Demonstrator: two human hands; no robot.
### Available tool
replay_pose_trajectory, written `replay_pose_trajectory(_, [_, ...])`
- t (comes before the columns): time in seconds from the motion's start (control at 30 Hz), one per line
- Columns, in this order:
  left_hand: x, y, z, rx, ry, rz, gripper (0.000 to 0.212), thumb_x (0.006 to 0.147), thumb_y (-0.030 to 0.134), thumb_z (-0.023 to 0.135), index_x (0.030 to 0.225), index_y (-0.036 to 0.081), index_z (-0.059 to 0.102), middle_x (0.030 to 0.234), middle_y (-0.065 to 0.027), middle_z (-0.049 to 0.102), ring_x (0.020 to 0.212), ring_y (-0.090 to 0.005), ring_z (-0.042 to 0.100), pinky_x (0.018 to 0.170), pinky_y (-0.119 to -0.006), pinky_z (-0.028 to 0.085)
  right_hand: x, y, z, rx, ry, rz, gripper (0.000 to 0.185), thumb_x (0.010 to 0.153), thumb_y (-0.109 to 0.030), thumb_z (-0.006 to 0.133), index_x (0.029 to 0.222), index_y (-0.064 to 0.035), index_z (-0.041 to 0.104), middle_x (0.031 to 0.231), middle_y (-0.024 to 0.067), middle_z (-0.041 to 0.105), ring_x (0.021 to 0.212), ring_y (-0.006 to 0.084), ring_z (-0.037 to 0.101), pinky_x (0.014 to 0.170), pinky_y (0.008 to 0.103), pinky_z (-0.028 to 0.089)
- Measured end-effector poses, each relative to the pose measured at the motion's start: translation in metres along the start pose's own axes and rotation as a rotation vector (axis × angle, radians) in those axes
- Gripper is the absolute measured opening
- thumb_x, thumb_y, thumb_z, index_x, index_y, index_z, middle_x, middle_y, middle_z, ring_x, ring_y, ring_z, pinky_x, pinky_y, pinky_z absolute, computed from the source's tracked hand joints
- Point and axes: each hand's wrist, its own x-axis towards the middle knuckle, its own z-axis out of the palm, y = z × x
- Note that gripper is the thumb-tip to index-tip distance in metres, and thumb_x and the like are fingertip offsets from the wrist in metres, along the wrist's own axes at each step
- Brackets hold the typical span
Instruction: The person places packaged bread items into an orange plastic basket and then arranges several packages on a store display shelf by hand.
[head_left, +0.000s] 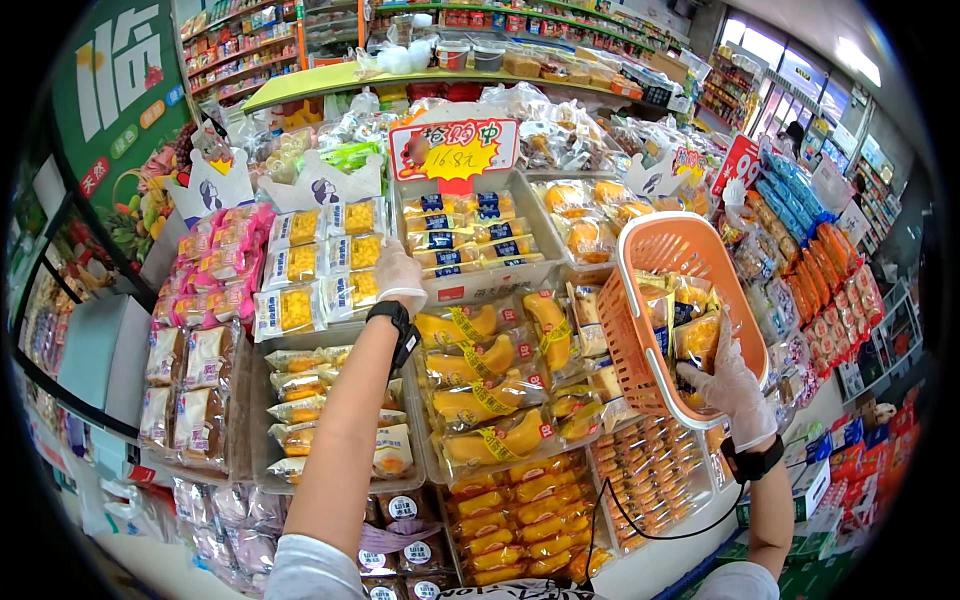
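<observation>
My left hand (400, 274), in a clear disposable glove, reaches to the right edge of the packets of yellow-topped cakes (355, 251), beside the wall of a grey tray (480, 283). Its fingertips point away from me, and whether they grip a packet is hidden. On the right, an orange plastic basket (622, 341) with a white rim rests over the display, tilted toward me. Inside it lie several wrapped pastries. My gloved right hand (731, 382) is in the basket, thumb and fingers around a clear-wrapped pastry (697, 337).
Banana-shaped packaged cakes (487, 379) fill a tray in the middle. Rolls in yellow wrappers (517, 517) lie nearest me. A price sign (454, 154) stands behind the grey tray. Pink packets (225, 259) sit left. A black cable (660, 537) hangs between my body and right wrist.
</observation>
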Motion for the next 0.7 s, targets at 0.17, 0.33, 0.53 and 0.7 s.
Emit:
replay_pose_trajectory(0.17, [-0.012,0.000,-0.019,0.648,-0.171,0.440,0.040,0.082,0.009,0.057,0.120,0.000,0.046,0.114,-0.0225,0.058,0.108,-0.0359,0.056,0.090,-0.042,0.045,-0.005,-0.016,-0.006,-0.003,0.042,0.023,0.121,0.061,-0.018,0.082,0.147,-0.0097,-0.001,0.126,0.0315,0.041,0.118,0.0452,0.042,0.098,0.0430,0.038])
replay_pose_trajectory(0.33, [-0.007,0.005,-0.003,-0.019,-0.031,0.016,0.038,0.081,0.011,0.059,0.116,0.000,0.048,0.113,-0.0213,0.059,0.106,-0.0345,0.058,0.088,-0.040,0.047,-0.004,-0.029,-0.035,0.240,0.318,-0.254,0.103,0.064,0.001,0.071,0.147,-0.0092,0.010,0.135,0.0228,0.037,0.123,0.0344,0.042,0.102,0.0387,0.037])
replay_pose_trajectory(0.53, [0.010,-0.025,0.011,0.044,0.005,0.045,0.034,0.081,0.016,0.056,0.111,-0.001,0.052,0.110,-0.0227,0.060,0.103,-0.0359,0.059,0.085,-0.041,0.048,-0.009,-0.163,-0.030,0.701,0.437,-0.600,0.088,0.067,0.007,0.070,0.141,-0.0080,0.025,0.136,0.0135,0.038,0.124,0.0215,0.041,0.103,0.0345,0.036])
replay_pose_trajectory(0.7, [0.004,-0.009,0.012,-0.079,0.083,0.086,0.037,0.082,0.013,0.052,0.116,-0.001,0.048,0.108,-0.0198,0.061,0.099,-0.0342,0.061,0.085,-0.040,0.049,0.046,-0.290,0.008,0.503,0.550,-0.790,0.078,0.066,-0.008,0.072,0.134,-0.0040,0.035,0.124,0.0190,0.051,0.117,0.0346,0.049,0.098,0.0394,0.039])
